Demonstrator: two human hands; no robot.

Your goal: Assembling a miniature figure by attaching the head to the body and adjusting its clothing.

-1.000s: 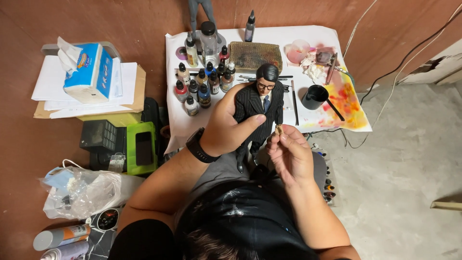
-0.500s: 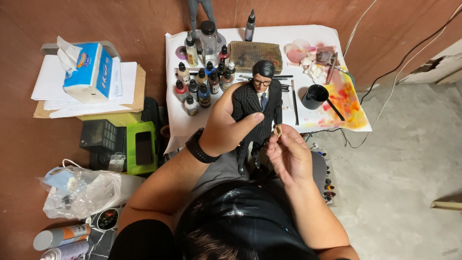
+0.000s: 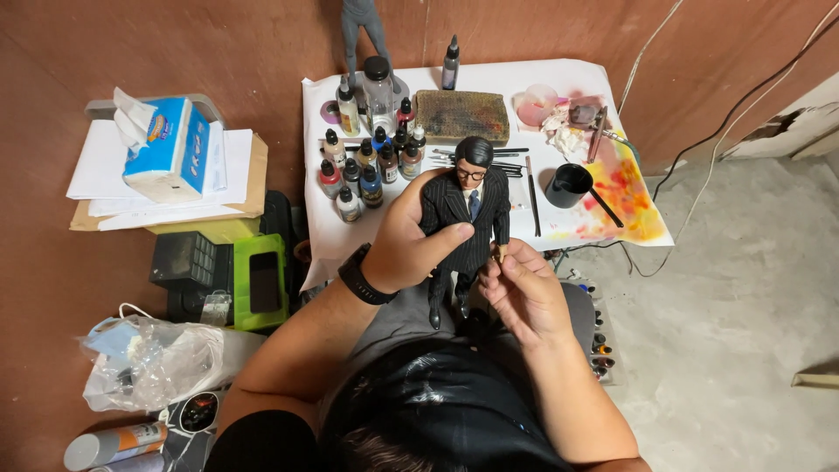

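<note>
A figurine (image 3: 468, 214) of a man in a black pinstripe suit, blue tie and glasses stands upright in front of me, above my lap. My left hand (image 3: 411, 240), with a black watch on the wrist, grips it around the torso from the left. My right hand (image 3: 520, 288) sits just right of the figure, fingers pinched at the small hand of its lowered arm. Whether the right fingers hold a tool is hidden.
A white-covered table (image 3: 341, 232) behind carries several small paint bottles (image 3: 367, 166), a stained sponge block (image 3: 461, 116), brushes (image 3: 516, 162), a black cup (image 3: 568, 185) and a paint-splashed sheet (image 3: 625, 197). Left: tissue box (image 3: 166, 149) on papers, green case (image 3: 262, 280), plastic bag (image 3: 153, 363), spray can (image 3: 114, 444).
The figurine has been turned a little and raised slightly in the left hand. The right hand has stayed pinched at the figure's arm, shifting only slightly.
</note>
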